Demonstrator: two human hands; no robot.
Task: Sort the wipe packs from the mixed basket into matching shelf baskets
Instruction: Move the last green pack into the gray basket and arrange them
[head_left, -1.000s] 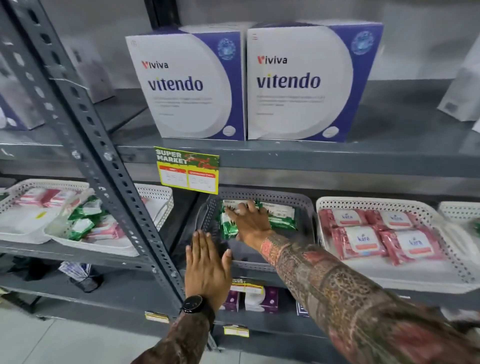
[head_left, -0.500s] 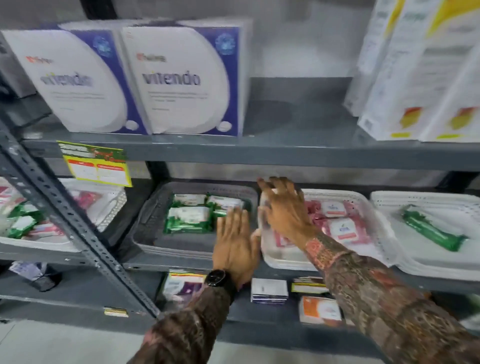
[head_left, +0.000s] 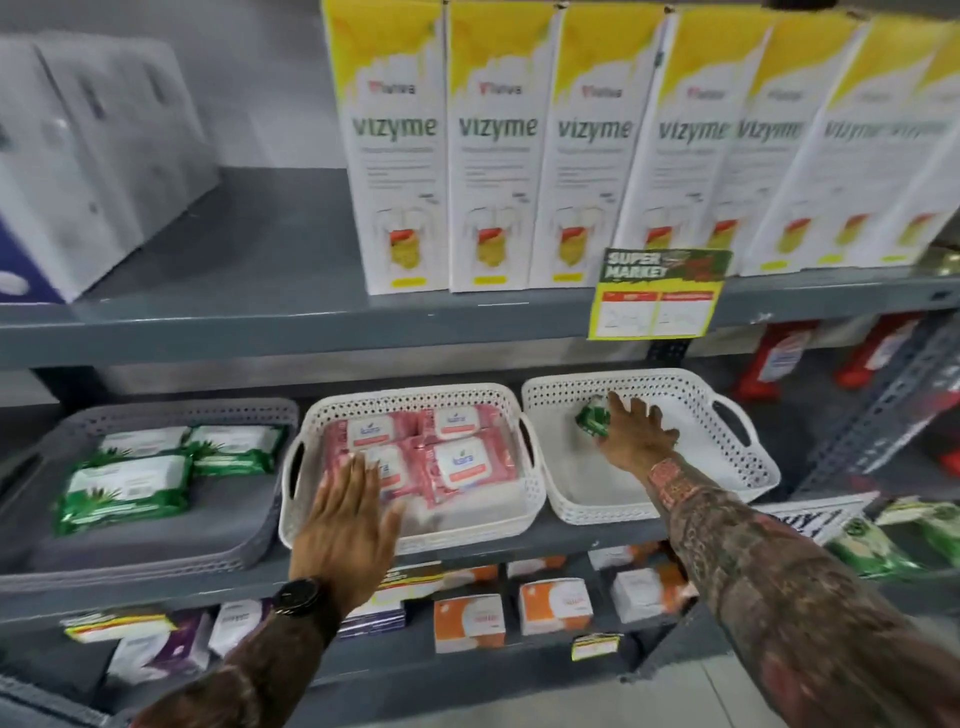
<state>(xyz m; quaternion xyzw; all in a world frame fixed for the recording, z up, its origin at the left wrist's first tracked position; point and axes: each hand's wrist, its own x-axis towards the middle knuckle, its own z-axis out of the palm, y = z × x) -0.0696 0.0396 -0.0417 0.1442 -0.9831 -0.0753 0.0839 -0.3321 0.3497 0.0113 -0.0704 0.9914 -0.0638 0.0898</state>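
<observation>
1. On the middle shelf (head_left: 156, 584) three baskets stand side by side: a grey basket (head_left: 171, 413) on the left, a white basket (head_left: 410, 397) in the middle and a second white basket (head_left: 727, 447) on the right.
2. Green wipe packs (head_left: 122, 491) lie in the grey basket, and pink wipe packs (head_left: 462, 462) fill the middle white basket.
3. The right hand (head_left: 636, 434) reaches into the right white basket, fingers spread over a small green pack (head_left: 589, 418). It touches the pack, but I cannot tell if its grip is closed on it.
4. The left hand (head_left: 348, 525) is flat and open, fingers straight, holding nothing. It is in front of the near rim of the middle basket, with a black watch (head_left: 301, 597) on the wrist.
5. Tall white and yellow boxes (head_left: 493, 156) stand on the upper shelf.
</observation>
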